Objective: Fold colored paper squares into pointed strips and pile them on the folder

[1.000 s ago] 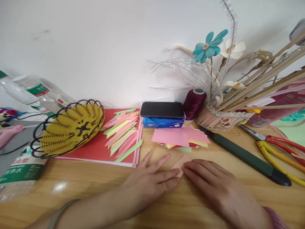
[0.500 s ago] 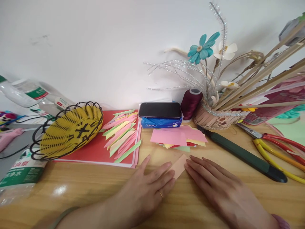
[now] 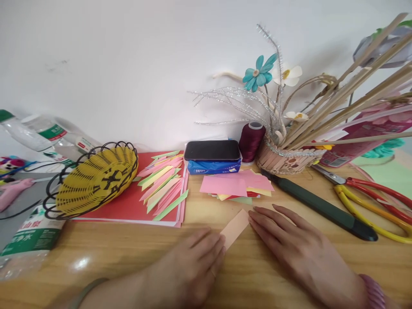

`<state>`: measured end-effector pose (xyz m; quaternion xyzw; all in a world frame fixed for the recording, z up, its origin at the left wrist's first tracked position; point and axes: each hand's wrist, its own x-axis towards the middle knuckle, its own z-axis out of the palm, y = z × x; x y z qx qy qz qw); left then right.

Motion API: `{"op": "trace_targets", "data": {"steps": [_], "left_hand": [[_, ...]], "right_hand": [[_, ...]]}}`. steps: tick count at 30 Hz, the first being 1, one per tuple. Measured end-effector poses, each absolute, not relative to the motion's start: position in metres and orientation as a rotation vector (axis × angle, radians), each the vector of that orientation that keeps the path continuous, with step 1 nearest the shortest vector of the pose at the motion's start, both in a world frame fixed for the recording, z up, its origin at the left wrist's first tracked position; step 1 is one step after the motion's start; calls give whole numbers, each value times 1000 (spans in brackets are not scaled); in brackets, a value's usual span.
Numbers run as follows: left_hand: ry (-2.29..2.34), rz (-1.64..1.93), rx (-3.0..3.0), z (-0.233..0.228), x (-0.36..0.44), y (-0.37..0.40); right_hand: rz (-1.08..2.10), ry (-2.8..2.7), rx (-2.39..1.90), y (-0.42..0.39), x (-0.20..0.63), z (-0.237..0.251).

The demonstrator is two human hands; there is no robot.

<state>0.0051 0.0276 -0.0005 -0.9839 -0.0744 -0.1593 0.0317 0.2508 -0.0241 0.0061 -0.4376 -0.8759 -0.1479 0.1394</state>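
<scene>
Peach paper strip (image 3: pixel 235 227), folded narrow and lying flat on the wooden desk (image 3: pixel 128 249), slanted between the two hands. Left hand (image 3: pixel 189 270) rests palm-down with fingers together, their tips pressing the strip's near end; nothing is gripped. Right hand (image 3: pixel 289 244) lies flat with fingers spread, fingertips touching the strip's far edge, likewise holding nothing. Progress, as judged: the sheet already appears folded down to a long slim piece, and the crease seems to be under pressing; any further fold or shaping is not yet visible. Finished-looking pieces: pointed folded strips (image 3: pixel 164 184) in pink, green and yellow, fanned on a red sheet (image 3: pixel 128 206) to the left. Unfolded stock: stack of coloured squares (image 3: pixel 234 186) just beyond the hands (pink on top). Other items: yellow woven basket (image 3: pixel 93 180) in a black wire frame, tilted on the red sheet; phone (image 3: pixel 212 150) lying on a blue tissue pack (image 3: pixel 214 166); maroon thread spool (image 3: pixel 251 141); stick-built vase (image 3: pixel 283 156) holding artificial flowers and silver sprigs; dark green-handled tool (image 3: pixel 318 204); red and yellow scissors (image 3: pixel 376 199) at right; plastic water bottles (image 3: pixel 28 231) at left. Surface: light wood grain, glossy. Backdrop: plain white wall (image 3: pixel 128 64).
</scene>
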Motion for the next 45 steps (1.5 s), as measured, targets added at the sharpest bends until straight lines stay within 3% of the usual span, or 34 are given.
{"op": "trace_targets", "data": {"steps": [9,22,38,45], "left_hand": [[-331,-272,-2971,0,56,46],[-288,-32,-2781,4,-15,2],[-2,-9,-2658,10,-4,2],[16,17,-2635,12,-6,2]], "right_hand": [[-497,-2534,-1286,-25,246,4],[-589,-2508,-1267,-28,246,-2],[-281,-2456,-1070,-40,204,2],[-369,-2530,-1212,-28,235,4]]}}
